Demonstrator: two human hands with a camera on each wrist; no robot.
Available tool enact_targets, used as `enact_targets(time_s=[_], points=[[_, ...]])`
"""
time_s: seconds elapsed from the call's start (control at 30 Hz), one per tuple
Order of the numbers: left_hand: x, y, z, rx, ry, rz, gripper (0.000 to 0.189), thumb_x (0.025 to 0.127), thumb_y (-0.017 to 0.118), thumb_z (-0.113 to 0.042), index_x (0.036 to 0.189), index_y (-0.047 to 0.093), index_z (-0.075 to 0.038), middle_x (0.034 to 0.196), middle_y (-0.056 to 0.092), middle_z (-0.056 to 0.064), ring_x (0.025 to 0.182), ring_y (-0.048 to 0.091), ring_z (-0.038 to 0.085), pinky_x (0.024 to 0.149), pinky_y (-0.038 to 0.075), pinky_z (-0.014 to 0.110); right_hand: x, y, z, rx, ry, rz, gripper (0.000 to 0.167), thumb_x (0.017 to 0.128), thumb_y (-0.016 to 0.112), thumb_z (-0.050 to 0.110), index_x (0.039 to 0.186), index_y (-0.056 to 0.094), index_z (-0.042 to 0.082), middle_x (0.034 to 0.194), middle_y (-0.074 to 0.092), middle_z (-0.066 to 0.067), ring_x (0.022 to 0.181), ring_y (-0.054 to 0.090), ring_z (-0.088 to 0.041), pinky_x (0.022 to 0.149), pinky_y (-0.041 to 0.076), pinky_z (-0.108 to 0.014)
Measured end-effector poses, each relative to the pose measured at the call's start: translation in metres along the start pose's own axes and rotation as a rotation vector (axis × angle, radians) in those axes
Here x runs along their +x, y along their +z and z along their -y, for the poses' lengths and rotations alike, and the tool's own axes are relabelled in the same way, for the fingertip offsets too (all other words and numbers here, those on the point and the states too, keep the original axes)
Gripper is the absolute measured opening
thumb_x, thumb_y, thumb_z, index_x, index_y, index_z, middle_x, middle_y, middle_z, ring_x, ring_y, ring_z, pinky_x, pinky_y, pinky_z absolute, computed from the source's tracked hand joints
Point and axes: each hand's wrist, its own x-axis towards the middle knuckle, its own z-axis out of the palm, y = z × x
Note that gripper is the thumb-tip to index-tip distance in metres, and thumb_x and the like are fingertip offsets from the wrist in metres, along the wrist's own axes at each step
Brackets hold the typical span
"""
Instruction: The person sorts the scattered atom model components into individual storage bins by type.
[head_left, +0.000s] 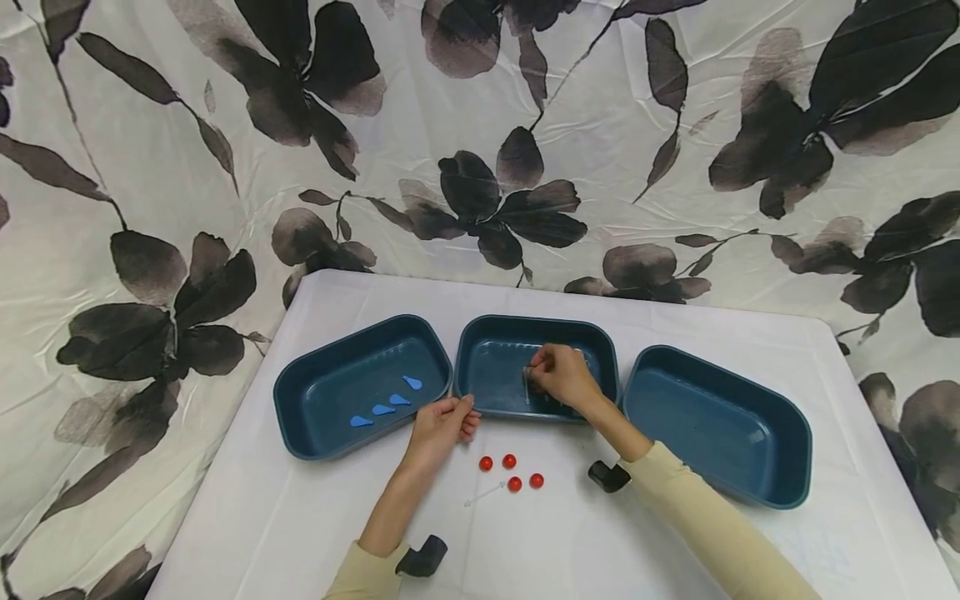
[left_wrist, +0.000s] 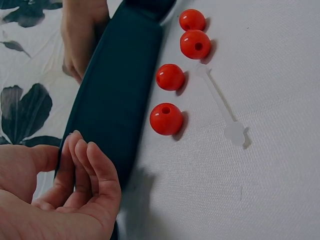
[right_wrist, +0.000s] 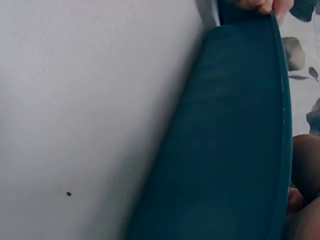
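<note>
My left hand point(head_left: 442, 423) is at the near left corner of the middle blue tray point(head_left: 536, 415). In the left wrist view, its thumb and fingers point(left_wrist: 102, 175) lie on either side of the tray's rim and pinch it. Inside that tray, my right hand point(head_left: 564, 379) reaches down and pinches a thin clear stick point(head_left: 527, 390) that stands upright at its fingertips. The tray wall hides much of this hand in the right wrist view. On the table in front lies a similar translucent stick point(left_wrist: 217, 97) with rounded ends, beside several red beads point(left_wrist: 166, 119).
The left blue tray point(head_left: 315, 375) holds several blue teardrop-shaped pieces point(head_left: 381, 409). Another blue tray point(head_left: 712, 425) stands at the right, angled towards me. The white table point(head_left: 555, 550) ends at a floral cloth point(head_left: 420, 125) behind the trays.
</note>
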Motion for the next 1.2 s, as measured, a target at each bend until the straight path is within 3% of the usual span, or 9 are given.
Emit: enact_targets(time_s=[0.53,0.8,1.03,1.2], points=[[-0.003,-0.001,-0.001,0.002,-0.004,-0.014,0.035,0.105,0.062,-0.026,0.098,0.071,0.007,0.083,0.069,0.009,0.072,0.061,0.014,0.065,0.054,0.021,-0.02,-0.007,0.003,0.009,-0.018,-0.068,0.009,0.095,0.072,0.007,0.099,0.069,0.0,0.083,0.069,-0.008,0.068,0.066,-0.016,0.062,0.052,-0.025],[-0.002,0.0,-0.001,0.009,-0.011,-0.013,0.035,0.105,0.062,-0.026,0.098,0.072,0.006,0.084,0.069,0.009,0.073,0.061,0.015,0.066,0.054,0.022,-0.032,-0.012,0.01,0.063,-0.017,-0.099,0.009,0.094,0.074,0.008,0.1,0.071,0.001,0.086,0.071,-0.008,0.071,0.066,-0.017,0.064,0.055,-0.025],[0.001,0.001,0.0,-0.008,-0.017,-0.014,0.032,0.106,0.06,-0.022,0.096,0.071,0.007,0.081,0.068,0.008,0.071,0.061,0.015,0.064,0.054,0.021,-0.042,-0.016,0.017,0.117,0.009,-0.113,0.01,0.096,0.072,0.008,0.102,0.071,0.001,0.087,0.072,-0.008,0.073,0.069,-0.025,0.064,0.055,-0.024],[0.001,0.002,0.0,-0.002,-0.019,-0.013,0.033,0.105,0.061,-0.023,0.096,0.071,0.006,0.081,0.068,0.008,0.071,0.061,0.014,0.065,0.054,0.021,-0.051,-0.018,0.023,0.126,0.035,-0.112,0.01,0.096,0.072,0.012,0.104,0.071,0.005,0.09,0.073,-0.006,0.075,0.067,-0.019,0.065,0.054,-0.025]])
